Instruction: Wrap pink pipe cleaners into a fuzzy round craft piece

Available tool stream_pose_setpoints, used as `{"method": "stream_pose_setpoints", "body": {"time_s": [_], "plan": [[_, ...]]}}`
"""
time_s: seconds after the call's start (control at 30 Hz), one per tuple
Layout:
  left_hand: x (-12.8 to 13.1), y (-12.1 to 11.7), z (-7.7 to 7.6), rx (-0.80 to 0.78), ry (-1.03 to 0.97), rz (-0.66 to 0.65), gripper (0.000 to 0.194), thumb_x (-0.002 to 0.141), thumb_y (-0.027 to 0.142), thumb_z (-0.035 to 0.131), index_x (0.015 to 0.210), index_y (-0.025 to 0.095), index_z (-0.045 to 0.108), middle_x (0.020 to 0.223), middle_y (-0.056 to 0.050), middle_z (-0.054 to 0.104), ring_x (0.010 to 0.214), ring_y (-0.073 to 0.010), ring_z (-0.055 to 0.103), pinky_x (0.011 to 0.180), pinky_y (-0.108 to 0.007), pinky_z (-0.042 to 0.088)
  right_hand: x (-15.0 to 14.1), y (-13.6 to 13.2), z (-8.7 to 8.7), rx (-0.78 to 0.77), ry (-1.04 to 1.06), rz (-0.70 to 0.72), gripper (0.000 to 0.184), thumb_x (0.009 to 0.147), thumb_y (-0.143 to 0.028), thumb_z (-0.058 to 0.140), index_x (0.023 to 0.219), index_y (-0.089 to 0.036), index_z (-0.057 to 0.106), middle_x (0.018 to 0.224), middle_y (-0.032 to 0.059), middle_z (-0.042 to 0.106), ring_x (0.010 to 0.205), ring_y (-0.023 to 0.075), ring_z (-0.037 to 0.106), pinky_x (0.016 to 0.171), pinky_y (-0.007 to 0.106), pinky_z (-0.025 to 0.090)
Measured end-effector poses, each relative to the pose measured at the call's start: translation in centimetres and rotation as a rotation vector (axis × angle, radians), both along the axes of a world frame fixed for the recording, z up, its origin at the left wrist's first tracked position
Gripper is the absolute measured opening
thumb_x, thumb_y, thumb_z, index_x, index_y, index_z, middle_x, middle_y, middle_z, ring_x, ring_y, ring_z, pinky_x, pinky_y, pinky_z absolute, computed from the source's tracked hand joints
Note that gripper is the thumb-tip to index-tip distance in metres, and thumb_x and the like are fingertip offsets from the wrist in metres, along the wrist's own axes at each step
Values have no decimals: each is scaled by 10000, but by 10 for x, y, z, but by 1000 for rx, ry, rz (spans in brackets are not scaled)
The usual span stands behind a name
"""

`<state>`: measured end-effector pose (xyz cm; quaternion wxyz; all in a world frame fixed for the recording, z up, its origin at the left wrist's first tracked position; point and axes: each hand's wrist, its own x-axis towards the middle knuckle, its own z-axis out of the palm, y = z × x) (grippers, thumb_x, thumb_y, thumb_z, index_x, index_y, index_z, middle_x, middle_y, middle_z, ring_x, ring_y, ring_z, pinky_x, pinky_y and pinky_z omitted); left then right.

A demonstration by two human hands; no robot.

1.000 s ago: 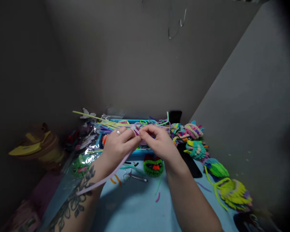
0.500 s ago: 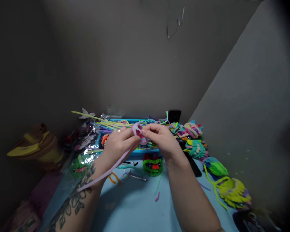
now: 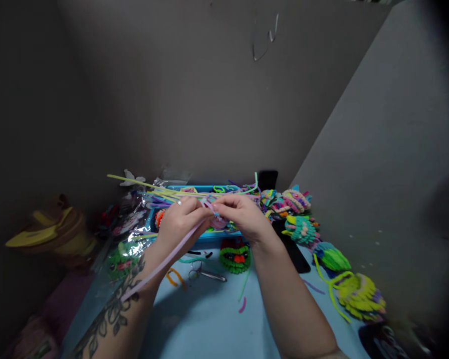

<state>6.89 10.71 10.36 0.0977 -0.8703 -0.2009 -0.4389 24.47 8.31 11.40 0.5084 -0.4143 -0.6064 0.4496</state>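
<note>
My left hand (image 3: 180,219) and my right hand (image 3: 240,215) meet above the table, fingertips pinched together on a lilac pipe cleaner (image 3: 160,264). Its long free end trails down and left across my tattooed left forearm. Between the fingertips the pipe cleaner is bent into a small pink-lilac coil (image 3: 217,219). A ring shows on my left hand. Just below my hands lie a green fuzzy figure with a red beak (image 3: 235,257) and small scissors (image 3: 204,272).
A blue tray (image 3: 194,192) behind my hands holds several loose pipe cleaners. Finished fuzzy figures (image 3: 301,227) line the right side of the light-blue table (image 3: 209,324), with a yellow-green one (image 3: 359,296) nearest. Crinkled plastic bags (image 3: 134,222) lie at left. Grey walls close in behind and right.
Both hands stay pinched on the pipe cleaner and have dropped slightly, working the coil between the fingertips. The camera has shifted a little.
</note>
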Motion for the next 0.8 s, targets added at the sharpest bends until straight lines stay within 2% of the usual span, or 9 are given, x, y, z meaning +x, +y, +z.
{"method": "stream_pose_setpoints", "body": {"time_s": [0.13, 0.23, 0.3, 0.37, 0.43, 0.6, 0.8], "plan": [[2, -2, 0, 72, 49, 47, 155, 891, 226, 535, 804, 178, 655, 657, -12, 526, 626, -135, 459, 573, -257, 376, -2, -2, 1, -8, -81, 13, 325, 781, -429, 616, 635, -141, 653, 557, -23, 533, 522, 84, 433, 500, 215, 326], [3, -3, 1, -25, 18, 36, 147, 883, 211, 538, 802, 175, 655, 684, -15, 544, 642, -132, 489, 590, -253, 400, 1, -4, 2, 10, -120, 12, 331, 819, -423, 577, 666, -145, 674, 590, -14, 566, 545, 92, 463, 516, 218, 349], [2, -2, 0, -110, -23, 37, 128, 872, 198, 547, 814, 172, 658, 702, -14, 550, 652, -128, 510, 598, -246, 417, 5, -3, 3, 26, -115, 34, 276, 823, -385, 575, 770, -150, 709, 686, 3, 630, 611, 102, 523, 565, 225, 391], [2, 0, -1, -148, -58, 50, 117, 863, 194, 557, 816, 171, 662, 699, -10, 546, 646, -124, 516, 588, -238, 418, 9, -3, 3, 23, -99, 83, 232, 796, -333, 609, 895, -152, 714, 792, 21, 673, 682, 112, 571, 619, 236, 427], [2, 1, -2, -168, -74, 56, 122, 861, 193, 558, 810, 169, 667, 699, -12, 546, 641, -123, 517, 580, -232, 414, 10, -3, 3, 3, -80, 115, 250, 756, -288, 650, 960, -147, 693, 805, 26, 680, 686, 115, 591, 632, 246, 448], [2, 0, -1, -196, -39, 100, 161, 869, 200, 540, 787, 167, 674, 694, -17, 548, 647, -125, 512, 594, -235, 405, 3, -8, 2, 0, -74, 16, 236, 714, -174, 658, 939, -171, 586, 653, -29, 630, 626, 111, 587, 620, 245, 466], [3, -2, 0, -220, 5, 110, 176, 879, 213, 518, 796, 174, 668, 720, -18, 558, 664, -128, 524, 609, -242, 419, 0, -10, 4, 23, -113, -53, 218, 708, -132, 617, 896, -199, 528, 640, -46, 596, 623, 111, 569, 613, 240, 449]]}}
